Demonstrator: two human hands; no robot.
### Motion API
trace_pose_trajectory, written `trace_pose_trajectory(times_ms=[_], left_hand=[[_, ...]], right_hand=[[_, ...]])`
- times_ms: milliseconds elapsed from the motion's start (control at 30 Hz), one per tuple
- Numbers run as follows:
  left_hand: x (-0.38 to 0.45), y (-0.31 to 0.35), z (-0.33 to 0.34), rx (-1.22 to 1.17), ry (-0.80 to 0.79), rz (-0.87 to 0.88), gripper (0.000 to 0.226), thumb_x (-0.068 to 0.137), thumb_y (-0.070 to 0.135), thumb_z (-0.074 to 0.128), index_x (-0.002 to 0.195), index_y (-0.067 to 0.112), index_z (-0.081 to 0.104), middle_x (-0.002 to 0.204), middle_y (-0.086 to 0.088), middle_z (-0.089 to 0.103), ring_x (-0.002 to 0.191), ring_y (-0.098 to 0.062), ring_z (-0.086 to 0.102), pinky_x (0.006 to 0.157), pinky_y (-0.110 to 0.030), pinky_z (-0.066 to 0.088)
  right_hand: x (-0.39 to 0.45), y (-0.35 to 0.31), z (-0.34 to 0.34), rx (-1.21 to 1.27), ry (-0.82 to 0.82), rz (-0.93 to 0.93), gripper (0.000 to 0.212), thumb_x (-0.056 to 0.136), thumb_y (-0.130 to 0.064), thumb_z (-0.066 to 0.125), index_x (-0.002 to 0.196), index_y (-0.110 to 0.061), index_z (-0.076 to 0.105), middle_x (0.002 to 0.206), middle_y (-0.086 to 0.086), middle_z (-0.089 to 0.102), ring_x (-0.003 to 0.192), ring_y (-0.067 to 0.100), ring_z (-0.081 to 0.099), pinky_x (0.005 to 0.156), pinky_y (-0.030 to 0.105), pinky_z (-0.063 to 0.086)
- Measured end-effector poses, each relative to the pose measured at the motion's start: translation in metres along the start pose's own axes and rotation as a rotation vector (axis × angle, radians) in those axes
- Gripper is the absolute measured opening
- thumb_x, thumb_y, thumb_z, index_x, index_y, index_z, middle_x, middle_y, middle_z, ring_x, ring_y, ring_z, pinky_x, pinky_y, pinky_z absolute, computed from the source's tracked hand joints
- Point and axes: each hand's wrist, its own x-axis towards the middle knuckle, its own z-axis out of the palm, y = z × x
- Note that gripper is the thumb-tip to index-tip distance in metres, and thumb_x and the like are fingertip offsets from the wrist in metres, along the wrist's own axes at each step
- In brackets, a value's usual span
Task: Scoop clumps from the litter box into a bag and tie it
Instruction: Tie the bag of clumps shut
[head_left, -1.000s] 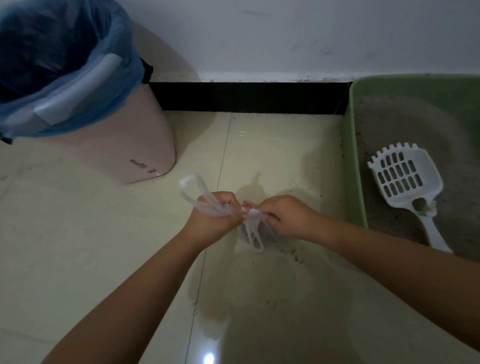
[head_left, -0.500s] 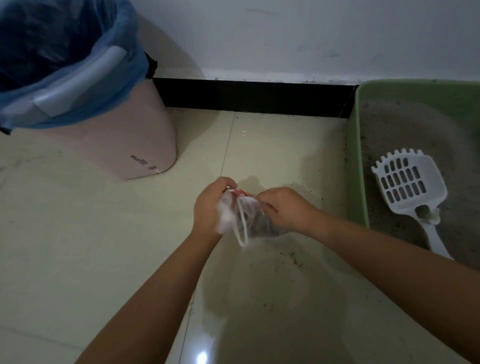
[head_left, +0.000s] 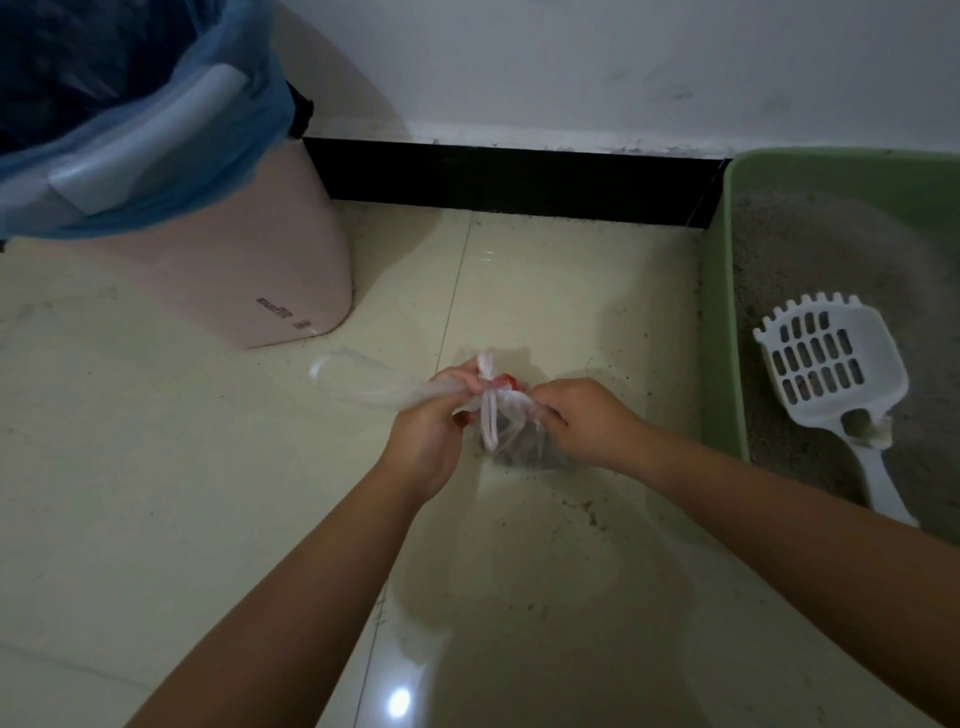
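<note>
Both hands grip the bag (head_left: 511, 434) over the floor (head_left: 156, 493): left hand (head_left: 434, 418) clamped on 1 handle, right hand (head_left: 579, 418) pinching the neck. Best pull the handles apart evenly, cinching the knot low.

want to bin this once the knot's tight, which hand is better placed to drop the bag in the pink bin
Probably left. The left hand grips the bag by its handle loop on the pink bin side; the right hand sits toward the litter box.
</note>
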Motion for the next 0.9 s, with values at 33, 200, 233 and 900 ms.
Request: trace_pose_trajectory(times_ms=[33, 200, 233, 900], left_hand=[[-0.001, -0.002, -0.006, 0.075, -0.042, 0.017, 0.034, 0.071, -0.001, 0.059, 0.044, 0.02, 0.064, 0.074, 0.009, 0.07, 0.074, -0.004, 0.066, 0.071, -0.017, 0.049], [-0.007, 0.009, -0.033, 0.719, -0.152, -0.031, 0.061, 0.086, -0.004, 0.056, 0.048, 0.042, 0.067, 0.068, 0.032, 0.063, 0.069, 0.017, 0.057, 0.065, 0.001, 0.043], [-0.009, 0.016, -0.038, 0.862, -0.178, -0.096, 0.06, 0.088, 0.003, 0.057, 0.049, 0.047, 0.065, 0.071, 0.03, 0.062, 0.073, 0.015, 0.056, 0.065, 0.002, 0.042], [-0.044, -0.01, -0.024, 1.078, 0.019, -0.197, 0.031, 0.1, 0.018, 0.038, 0.079, 0.003, 0.056, 0.076, -0.011, 0.055, 0.06, -0.02, 0.052, 0.054, -0.026, 0.034]], right_hand=[[0.0, 0.003, 0.0, 0.014, -0.025, -0.002, 0.027, 0.097, -0.016, 0.04, 0.107, -0.003, 0.061, 0.082, 0.008, 0.061, 0.066, 0.014, 0.041, 0.057, 0.022, 0.029], [0.0, 0.009, -0.013, 0.269, -0.061, -0.003, 0.014, 0.089, -0.014, 0.056, 0.092, -0.007, 0.068, 0.066, -0.012, 0.05, 0.061, 0.001, 0.046, 0.056, 0.01, 0.036], [0.003, 0.008, -0.017, 0.296, -0.016, 0.006, 0.014, 0.089, -0.014, 0.057, 0.093, -0.006, 0.067, 0.067, -0.01, 0.051, 0.061, 0.003, 0.046, 0.056, 0.012, 0.037], [0.033, -0.029, -0.006, -0.512, -0.207, -0.446, 0.023, 0.091, -0.021, 0.048, 0.094, -0.007, 0.066, 0.102, 0.007, 0.062, 0.094, 0.021, 0.057, 0.088, 0.034, 0.047]])
